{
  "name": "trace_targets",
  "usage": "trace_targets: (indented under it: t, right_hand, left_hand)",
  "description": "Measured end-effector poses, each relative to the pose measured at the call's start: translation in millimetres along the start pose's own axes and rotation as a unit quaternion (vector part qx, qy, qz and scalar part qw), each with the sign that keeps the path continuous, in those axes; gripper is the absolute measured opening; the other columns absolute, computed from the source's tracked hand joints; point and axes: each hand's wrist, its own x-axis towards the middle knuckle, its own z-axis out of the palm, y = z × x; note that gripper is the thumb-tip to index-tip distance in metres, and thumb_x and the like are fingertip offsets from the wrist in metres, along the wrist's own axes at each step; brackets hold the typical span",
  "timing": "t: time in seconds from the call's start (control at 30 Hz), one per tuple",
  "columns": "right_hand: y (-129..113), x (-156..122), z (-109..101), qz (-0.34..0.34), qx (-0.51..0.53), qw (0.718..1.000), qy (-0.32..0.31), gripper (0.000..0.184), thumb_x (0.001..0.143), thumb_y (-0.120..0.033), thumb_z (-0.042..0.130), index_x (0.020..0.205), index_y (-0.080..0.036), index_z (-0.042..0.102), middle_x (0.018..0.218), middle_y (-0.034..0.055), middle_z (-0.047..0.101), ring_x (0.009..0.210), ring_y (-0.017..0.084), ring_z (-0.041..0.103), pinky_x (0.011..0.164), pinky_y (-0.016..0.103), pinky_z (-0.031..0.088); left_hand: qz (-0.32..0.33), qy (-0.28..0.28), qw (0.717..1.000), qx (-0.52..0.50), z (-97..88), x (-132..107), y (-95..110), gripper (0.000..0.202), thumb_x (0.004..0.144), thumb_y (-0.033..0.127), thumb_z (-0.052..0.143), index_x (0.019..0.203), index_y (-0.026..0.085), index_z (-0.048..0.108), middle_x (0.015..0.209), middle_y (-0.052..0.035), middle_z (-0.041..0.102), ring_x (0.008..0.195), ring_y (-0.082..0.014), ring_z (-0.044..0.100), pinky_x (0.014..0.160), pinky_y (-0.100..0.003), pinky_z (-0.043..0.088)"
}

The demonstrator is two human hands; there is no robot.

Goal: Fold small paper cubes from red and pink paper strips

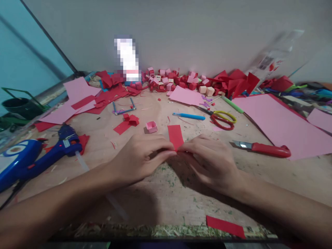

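At the middle of the bench, a little nearer its near edge than its far one, a narrow red paper strip points away from the person, its near end between two bare hands. The left hand and right hand meet there fingertip to fingertip, each grip closed on the paper in a pinch. The step in hand appears to be folding or creasing that end; the fingers hide the fold itself. The next move seems to call for even pressure from both thumbs, with the side edges lined up. Just beyond the left hand sits a small open pink paper box. Small folded paper cubes crowd the far edge. Toward the right edge lies a red-handled utility knife, blade exposed, near the right hand.
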Motion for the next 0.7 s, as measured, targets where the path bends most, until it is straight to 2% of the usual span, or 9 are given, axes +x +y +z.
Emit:
trace_targets:
  t: [0.1, 0.3, 0.53, 0.7]
  right_hand:
    - [0.0, 0.4, -0.1, 0.0, 0.005, 1.0, -0.005, 0.014, 0.094, -0.01, 0.06, 0.084, -0.013, 0.07, 0.068, 0.0046, 0.071, 0.059, 0.015, 0.056, 0.062, 0.029, 0.043]
    - [-1.3, 3.5, -2.2, 0.023, 0.01, 1.0, -0.016, 0.023, 0.098, -0.021, 0.058, 0.079, -0.013, 0.069, 0.064, 0.0052, 0.069, 0.055, 0.015, 0.054, 0.06, 0.031, 0.043]
    - [2.7, 0.0, -0.9, 0.003, -0.009, 1.0, -0.007, 0.015, 0.096, -0.017, 0.06, 0.083, -0.016, 0.067, 0.063, 0.0025, 0.068, 0.056, 0.014, 0.054, 0.06, 0.03, 0.043]
    - [6.7, -6.1, 2.1, -0.023, -0.005, 1.0, -0.001, 0.007, 0.096, -0.018, 0.061, 0.091, -0.019, 0.066, 0.068, 0.0017, 0.07, 0.059, 0.015, 0.058, 0.061, 0.032, 0.044]
  left_hand:
    - [-0.011, -0.015, 1.0, -0.017, -0.7, 0.8, 0.3, 0.011, 0.096, 0.014, 0.065, 0.087, 0.014, 0.072, 0.079, -0.0004, 0.076, 0.068, -0.011, 0.066, 0.068, -0.021, 0.049]
    - [-0.032, -0.005, 0.999, -0.031, -1.0, -1.1, 2.2, 0.01, 0.095, 0.014, 0.066, 0.088, 0.015, 0.072, 0.08, 0.0005, 0.077, 0.068, -0.0109, 0.067, 0.067, -0.021, 0.051]
    - [-0.027, -0.007, 0.998, -0.061, -1.8, -0.5, 2.1, 0.008, 0.094, 0.016, 0.069, 0.088, 0.016, 0.074, 0.082, -0.0011, 0.079, 0.072, -0.0126, 0.071, 0.071, -0.023, 0.055]
    - [0.002, -0.041, 0.997, -0.071, -6.5, -0.7, -1.2, 0.008, 0.096, 0.015, 0.067, 0.091, 0.016, 0.074, 0.087, -0.0048, 0.079, 0.077, -0.0152, 0.073, 0.073, -0.025, 0.057]
